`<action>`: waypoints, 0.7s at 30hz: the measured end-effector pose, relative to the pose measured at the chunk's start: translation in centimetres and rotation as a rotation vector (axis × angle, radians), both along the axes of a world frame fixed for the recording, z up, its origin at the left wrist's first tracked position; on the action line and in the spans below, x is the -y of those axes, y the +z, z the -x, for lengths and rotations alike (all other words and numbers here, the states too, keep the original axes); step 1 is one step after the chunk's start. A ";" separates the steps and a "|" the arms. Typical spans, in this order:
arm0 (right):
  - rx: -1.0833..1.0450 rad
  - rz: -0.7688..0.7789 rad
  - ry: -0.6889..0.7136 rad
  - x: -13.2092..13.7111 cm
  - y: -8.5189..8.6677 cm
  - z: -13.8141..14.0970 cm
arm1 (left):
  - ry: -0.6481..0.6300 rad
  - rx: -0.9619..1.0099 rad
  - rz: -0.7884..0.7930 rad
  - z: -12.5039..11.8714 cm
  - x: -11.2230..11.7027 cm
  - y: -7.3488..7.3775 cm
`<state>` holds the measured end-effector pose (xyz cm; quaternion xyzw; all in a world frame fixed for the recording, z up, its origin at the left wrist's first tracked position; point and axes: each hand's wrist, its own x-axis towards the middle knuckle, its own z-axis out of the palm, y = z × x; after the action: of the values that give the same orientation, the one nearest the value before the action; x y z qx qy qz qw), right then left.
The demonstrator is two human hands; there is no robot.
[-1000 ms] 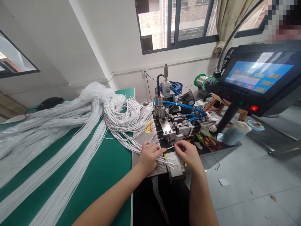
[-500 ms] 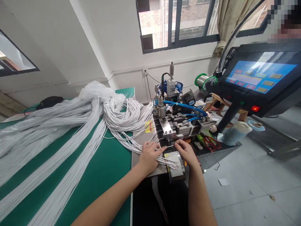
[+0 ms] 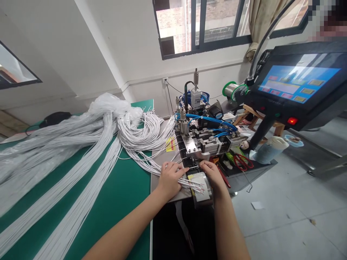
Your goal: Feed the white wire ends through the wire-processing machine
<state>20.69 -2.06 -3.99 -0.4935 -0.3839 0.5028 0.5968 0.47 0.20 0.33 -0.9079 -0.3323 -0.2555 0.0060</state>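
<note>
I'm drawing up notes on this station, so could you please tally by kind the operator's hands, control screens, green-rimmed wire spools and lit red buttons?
Left hand and right hand: 2
Control screen: 1
Green-rimmed wire spool: 1
Lit red button: 1
Total: 5

Left hand [image 3: 169, 180] holds white cables [image 3: 191, 184]; right hand [image 3: 213, 173] pinches one.

White walls [image 3: 138, 39], dk-framed window [image 3: 201, 29] w/ daylight, beige curtain [image 3: 258, 18] at R, grn tabletop [image 3: 127, 184], gry tiled floor [image 3: 279, 231]
</note>
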 end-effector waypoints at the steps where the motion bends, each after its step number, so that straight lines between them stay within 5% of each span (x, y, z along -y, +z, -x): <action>1: -0.001 -0.005 -0.022 0.1 -0.2 0.1 | 0.006 0.003 0.004 0.0 0.1 0.1; 6: 0.107 -0.037 -0.144 1.0 -0.5 0.0 | 0.037 0.025 0.017 0.0 0.3 0.4; 11: 0.315 -0.091 -0.222 2.8 1.1 -1.0 | 0.078 0.021 -0.007 0.0 0.3 0.3; 21: 0.662 -0.110 0.156 7.2 6.2 -0.7 | 0.075 0.075 -0.024 -0.1 0.4 0.8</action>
<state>21.41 -9.29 2.16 -0.5661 -0.6198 0.3380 0.4255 0.55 -0.22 1.13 -0.8844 -0.3629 -0.2930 0.0139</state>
